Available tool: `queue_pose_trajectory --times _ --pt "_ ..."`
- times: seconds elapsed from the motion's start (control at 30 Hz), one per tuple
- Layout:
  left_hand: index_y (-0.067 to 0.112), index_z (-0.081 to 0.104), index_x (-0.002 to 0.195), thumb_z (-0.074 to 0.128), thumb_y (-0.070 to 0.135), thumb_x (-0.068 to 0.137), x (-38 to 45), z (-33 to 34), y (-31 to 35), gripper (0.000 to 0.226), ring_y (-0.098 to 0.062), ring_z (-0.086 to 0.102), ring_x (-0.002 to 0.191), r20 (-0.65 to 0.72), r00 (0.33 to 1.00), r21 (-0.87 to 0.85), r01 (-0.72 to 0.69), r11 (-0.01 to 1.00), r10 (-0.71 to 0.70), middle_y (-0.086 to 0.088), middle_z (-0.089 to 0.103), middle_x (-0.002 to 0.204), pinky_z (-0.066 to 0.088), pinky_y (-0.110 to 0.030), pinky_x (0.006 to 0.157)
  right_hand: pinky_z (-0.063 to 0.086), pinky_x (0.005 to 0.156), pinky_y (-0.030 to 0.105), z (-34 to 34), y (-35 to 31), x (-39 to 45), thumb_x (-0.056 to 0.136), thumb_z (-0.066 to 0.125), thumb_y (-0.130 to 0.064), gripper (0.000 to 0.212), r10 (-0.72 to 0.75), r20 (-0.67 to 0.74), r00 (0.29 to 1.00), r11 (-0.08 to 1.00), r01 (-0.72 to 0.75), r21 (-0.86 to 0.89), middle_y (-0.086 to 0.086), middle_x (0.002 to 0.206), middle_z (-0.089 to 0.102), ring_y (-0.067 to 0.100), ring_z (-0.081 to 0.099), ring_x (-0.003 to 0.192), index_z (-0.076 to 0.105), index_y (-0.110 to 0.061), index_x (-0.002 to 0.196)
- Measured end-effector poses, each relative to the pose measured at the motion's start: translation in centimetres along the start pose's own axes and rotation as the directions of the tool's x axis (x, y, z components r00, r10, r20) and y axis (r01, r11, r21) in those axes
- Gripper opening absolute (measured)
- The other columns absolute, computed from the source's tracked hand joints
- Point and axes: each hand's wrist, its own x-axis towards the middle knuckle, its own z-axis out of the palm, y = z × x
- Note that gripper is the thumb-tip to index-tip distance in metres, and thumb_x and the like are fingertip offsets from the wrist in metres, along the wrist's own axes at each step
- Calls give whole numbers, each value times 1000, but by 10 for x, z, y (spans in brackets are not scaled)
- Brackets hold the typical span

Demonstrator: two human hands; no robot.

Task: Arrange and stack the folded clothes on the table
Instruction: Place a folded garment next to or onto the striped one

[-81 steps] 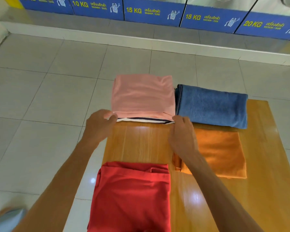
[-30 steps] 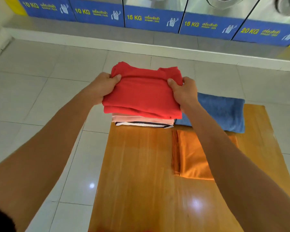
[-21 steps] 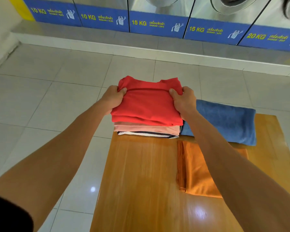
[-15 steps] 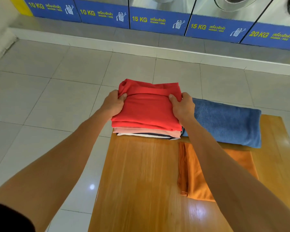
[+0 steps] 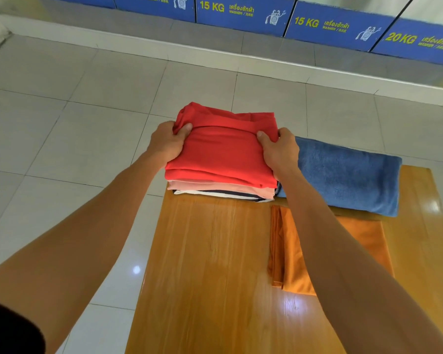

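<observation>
A folded red garment (image 5: 223, 152) lies on top of a pile at the far left corner of the wooden table (image 5: 210, 272). Under it are a pink folded garment (image 5: 215, 187) and a white one with dark stripes (image 5: 215, 193). My left hand (image 5: 168, 143) grips the red garment's left edge, and my right hand (image 5: 279, 152) grips its right edge. A folded blue towel (image 5: 348, 177) lies right of the pile. A folded orange cloth (image 5: 292, 249) lies nearer to me, partly hidden by my right forearm.
The table is narrow, with tiled floor (image 5: 87, 129) on its left and beyond its far edge. A row of washing machines with blue labels (image 5: 241, 14) stands on a raised step at the back.
The red garment went from the table's near edge up onto the pink pile. Over the last second both hands lowered it until it rests on the pile, still gripping its sides.
</observation>
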Motion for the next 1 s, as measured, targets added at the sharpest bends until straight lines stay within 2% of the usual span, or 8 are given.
queue_pose_trajectory --times 0.27,0.33,0.4,0.5,0.67,0.87,0.93,1.0 --pt "8 61 121 51 63 88 -12 -7 1 64 -28 60 106 -46 995 -106 81 991 -87 -10 65 115 47 -37 88 37 74 31 -12 -20 -20 100 54 -29 38 66 45 997 993 -61 -104 15 118 60 26 54 97 48 -2 126" --pt "11 65 106 48 60 92 -20 -9 -2 54 -25 61 97 -79 993 -145 75 987 -87 -7 65 103 48 -38 85 37 72 31 -17 -22 -37 101 50 -19 36 60 14 998 989 -58 -137 16 121 60 22 49 91 45 -1 132" --pt "12 62 85 40 54 97 -39 -12 -5 48 -19 57 79 -195 979 -176 27 984 -62 -2 60 83 47 -38 77 38 73 31 -24 -16 -61 100 47 -11 33 21 -43 999 986 -27 -164 15 122 61 22 51 92 46 -3 132" --pt "11 66 100 35 46 101 -80 -19 -10 46 -18 64 92 -347 936 -251 -36 967 -55 0 68 98 51 -40 88 37 80 25 -37 1 -102 98 50 -10 33 -36 -100 994 983 17 -185 12 123 62 26 58 108 52 -5 130" --pt "25 64 98 38 50 98 -180 -17 -42 36 -13 66 96 -243 964 -335 20 942 -107 2 71 101 53 -42 92 43 87 29 -47 46 -195 93 55 -17 28 -21 -20 1000 971 16 -238 9 113 70 26 63 105 63 -10 118" --pt "29 67 98 43 56 91 -320 -13 -113 37 -12 67 95 -89 966 -194 221 956 -242 7 71 98 55 -38 88 45 84 24 -62 113 -314 94 56 -16 21 66 226 972 947 10 -322 7 108 74 25 69 99 68 -10 110" --pt "21 64 108 42 57 92 -363 -13 -138 45 -13 63 100 -120 957 8 266 964 -263 6 68 105 49 -27 87 40 80 19 -74 126 -345 96 53 -19 22 150 290 945 926 -31 -376 4 111 73 22 68 103 68 -11 112" --pt "14 57 121 37 71 87 -398 -14 -159 69 -23 59 110 -104 939 175 342 923 -328 -3 65 113 47 -37 94 40 80 22 -84 134 -370 98 52 -27 24 235 330 914 908 -86 -410 3 112 72 22 66 106 66 -13 113"
